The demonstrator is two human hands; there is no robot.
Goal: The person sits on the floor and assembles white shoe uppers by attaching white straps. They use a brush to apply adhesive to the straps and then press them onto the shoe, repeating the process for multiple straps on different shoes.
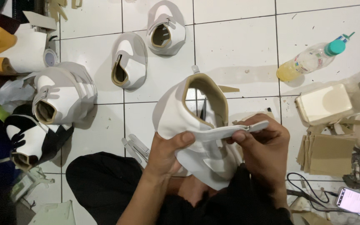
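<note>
— How did we hold it?

— Our left hand [165, 152] came up from below, thumb pressed over the white shoe upper [196, 125], clamping it above our lap.

— And the other?

— Our right hand [263, 150] curled in from the right, fingers pinched shut on the upper's grey strap [230, 131]. Other finished uppers [128, 62] lay on the tiled floor [238, 50].

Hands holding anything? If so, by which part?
Yes. Both hold a white shoe upper: left hand grips its side, thumb on top; right hand pinches its white strap.
</note>
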